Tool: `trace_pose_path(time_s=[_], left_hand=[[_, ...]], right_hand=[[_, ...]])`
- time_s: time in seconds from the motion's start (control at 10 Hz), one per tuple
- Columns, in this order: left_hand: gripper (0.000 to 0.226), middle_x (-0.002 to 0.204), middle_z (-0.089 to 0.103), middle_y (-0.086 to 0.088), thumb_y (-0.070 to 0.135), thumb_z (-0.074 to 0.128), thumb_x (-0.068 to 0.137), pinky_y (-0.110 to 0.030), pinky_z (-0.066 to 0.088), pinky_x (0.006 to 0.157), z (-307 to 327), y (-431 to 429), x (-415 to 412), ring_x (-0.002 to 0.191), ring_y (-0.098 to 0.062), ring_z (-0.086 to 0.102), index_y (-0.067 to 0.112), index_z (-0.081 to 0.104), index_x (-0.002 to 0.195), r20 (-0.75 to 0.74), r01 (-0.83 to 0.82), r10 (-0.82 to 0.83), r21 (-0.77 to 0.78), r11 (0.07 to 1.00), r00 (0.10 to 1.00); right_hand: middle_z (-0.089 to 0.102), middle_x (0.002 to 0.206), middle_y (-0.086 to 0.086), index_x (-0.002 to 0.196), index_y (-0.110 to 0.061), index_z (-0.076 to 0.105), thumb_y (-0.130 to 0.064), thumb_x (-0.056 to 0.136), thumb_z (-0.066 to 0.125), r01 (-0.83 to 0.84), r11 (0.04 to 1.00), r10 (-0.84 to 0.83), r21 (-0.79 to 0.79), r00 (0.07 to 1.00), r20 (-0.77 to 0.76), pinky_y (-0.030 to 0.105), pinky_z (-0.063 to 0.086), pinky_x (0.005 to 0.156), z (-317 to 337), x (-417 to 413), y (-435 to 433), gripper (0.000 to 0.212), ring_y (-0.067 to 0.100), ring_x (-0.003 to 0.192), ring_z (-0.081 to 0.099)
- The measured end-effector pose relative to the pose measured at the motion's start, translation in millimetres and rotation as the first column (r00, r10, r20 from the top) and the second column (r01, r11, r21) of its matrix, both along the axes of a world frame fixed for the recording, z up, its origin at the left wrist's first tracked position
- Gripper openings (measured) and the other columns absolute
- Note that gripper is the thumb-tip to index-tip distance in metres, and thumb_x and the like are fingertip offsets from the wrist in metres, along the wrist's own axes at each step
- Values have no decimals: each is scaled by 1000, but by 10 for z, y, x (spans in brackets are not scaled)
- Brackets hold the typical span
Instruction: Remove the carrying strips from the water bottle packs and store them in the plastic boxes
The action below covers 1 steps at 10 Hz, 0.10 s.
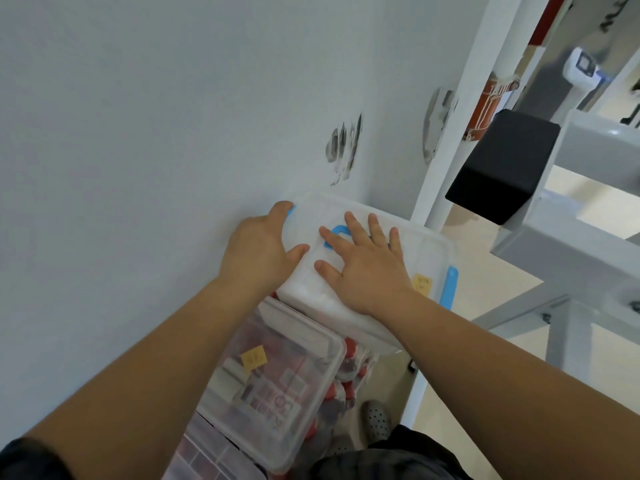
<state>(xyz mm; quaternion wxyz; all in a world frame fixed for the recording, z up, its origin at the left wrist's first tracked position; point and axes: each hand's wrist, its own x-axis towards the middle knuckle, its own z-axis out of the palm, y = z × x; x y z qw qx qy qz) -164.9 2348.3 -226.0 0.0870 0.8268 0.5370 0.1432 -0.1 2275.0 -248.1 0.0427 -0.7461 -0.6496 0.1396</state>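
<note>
A white translucent plastic box (420, 247) with a lid, blue handle and blue side clasps stands against the wall. My left hand (261, 249) grips the box's left edge at a blue clasp. My right hand (363, 261) lies flat on the lid with fingers spread over the blue handle. Below it is a clear plastic box (277, 386) with a yellow sticker, holding red and white strips. Red-capped water bottles (349, 372) show beside that clear box.
A grey wall (138, 133) fills the left. A white frame post (450, 140) rises behind the box. A black block (502, 168) and a grey metal frame (571, 237) stand at the right. My shoe (375, 419) is on the beige floor.
</note>
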Motion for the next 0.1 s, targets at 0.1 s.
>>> trace_pose_path(time_s=[0.1], left_hand=[[66,117,66,-7,51,62,88,-39,49,90,27,9,4,108,-29,58,23,42,144,-27,9,-9,25,1000,1000]], right_hand=[[-2,171,1,157,-47,9,-68,97,32,16,998,-9,59,994,-113,55,-4,126,63,14,-5,68,30,157,-8]])
